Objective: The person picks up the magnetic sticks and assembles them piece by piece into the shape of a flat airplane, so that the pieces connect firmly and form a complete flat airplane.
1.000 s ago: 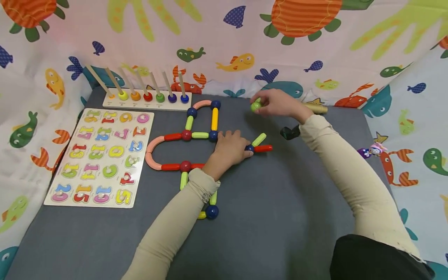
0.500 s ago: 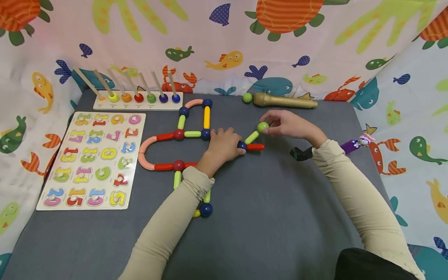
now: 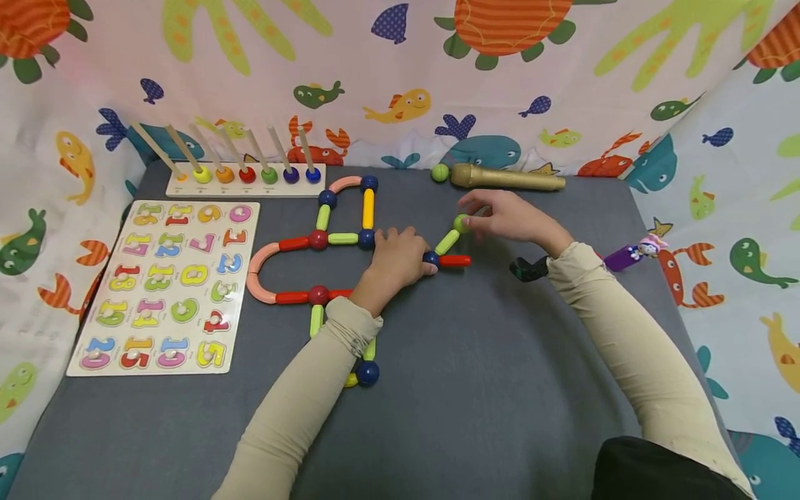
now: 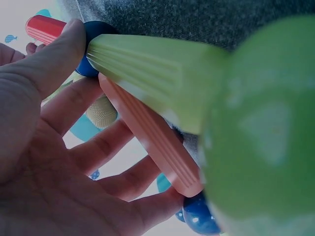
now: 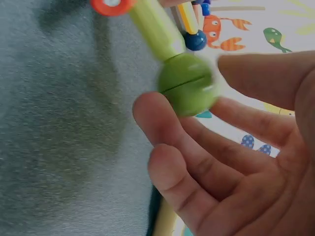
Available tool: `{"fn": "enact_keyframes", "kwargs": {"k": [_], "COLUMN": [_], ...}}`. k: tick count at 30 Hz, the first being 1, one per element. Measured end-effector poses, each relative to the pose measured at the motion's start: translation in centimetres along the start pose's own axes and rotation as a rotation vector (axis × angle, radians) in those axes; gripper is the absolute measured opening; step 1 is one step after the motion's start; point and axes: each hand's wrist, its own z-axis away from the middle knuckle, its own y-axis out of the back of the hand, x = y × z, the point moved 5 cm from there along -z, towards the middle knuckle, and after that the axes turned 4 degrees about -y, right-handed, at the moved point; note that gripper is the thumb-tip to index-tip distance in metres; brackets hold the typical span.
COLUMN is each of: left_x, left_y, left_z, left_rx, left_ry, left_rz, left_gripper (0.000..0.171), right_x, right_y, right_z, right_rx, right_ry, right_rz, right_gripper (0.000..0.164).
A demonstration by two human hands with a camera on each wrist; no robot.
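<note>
With my left hand (image 3: 400, 258) I grip a blue ball (image 4: 93, 46) between thumb and index finger. A red rod (image 3: 455, 261) and a light-green rod (image 3: 446, 242) stick out from it. In the left wrist view, my other left fingers lie along a salmon-looking rod (image 4: 152, 137). My right hand (image 3: 509, 217) holds a green ball (image 5: 187, 84) by the fingertips, at the free end of the light-green rod. The joined figure of rods and balls, including a red ball (image 3: 318, 295) and a curved pink rod (image 3: 255, 278), extends left, partly hidden under my left arm.
A number puzzle board (image 3: 164, 288) lies at the left, with a peg counting board (image 3: 244, 180) behind it. A loose green ball (image 3: 440, 173) and a gold microphone-like stick (image 3: 507, 178) lie at the back edge. A purple figure toy (image 3: 625, 257) sits by the right edge.
My right hand has come from the back edge toward me with a green ball, which now meets the light-green rod's end. My left hand has stayed on the figure.
</note>
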Motion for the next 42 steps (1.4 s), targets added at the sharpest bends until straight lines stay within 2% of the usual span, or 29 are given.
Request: {"fn": "enact_keyframes", "kwargs": {"k": [5, 10, 19, 23, 27, 30, 34, 38, 42], "left_x": [0.0, -0.2, -0.2, 0.0, -0.2, -0.1, -0.1, -0.2, -0.2], "left_y": [-0.1, -0.1, -0.2, -0.2, -0.1, -0.1, -0.1, 0.0, 0.1], "left_z": [-0.1, -0.1, -0.3, -0.4, -0.4, -0.4, -0.3, -0.1, -0.1], "left_rx": [0.008, 0.008, -0.006, -0.007, -0.001, 0.001, 0.002, 0.009, 0.009], "left_ry": [-0.009, -0.012, -0.02, -0.03, -0.013, -0.021, -0.029, -0.028, -0.036], "left_rz": [0.006, 0.016, 0.013, 0.009, -0.014, -0.012, -0.001, 0.0, 0.013], "left_gripper": [0.044, 0.043, 0.045, 0.045, 0.046, 0.046, 0.045, 0.043, 0.042], "right_x": [-0.6, -1.0, -1.5, -1.2, -1.5, -1.5, -1.6, -1.5, -1.1], "right_y": [1.1, 1.9, 1.5, 0.6, 0.0, 0.3, 1.2, 1.7, 1.9], "right_z": [-1.2, -3.7, -9.5, -10.9, -11.5, -11.0, -8.9, -5.4, -1.1], "right_rx": [0.071, 0.124, 0.105, 0.093, 0.086, 0.11, 0.157, 0.18, 0.24], "right_ry": [0.013, 0.002, -0.1, -0.148, -0.134, -0.113, -0.071, -0.037, -0.012], "right_rz": [0.032, 0.076, 0.16, 0.224, 0.251, 0.243, 0.175, 0.094, 0.075], "right_gripper": [0.037, 0.038, 0.049, 0.047, 0.045, 0.041, 0.039, 0.039, 0.036]}}
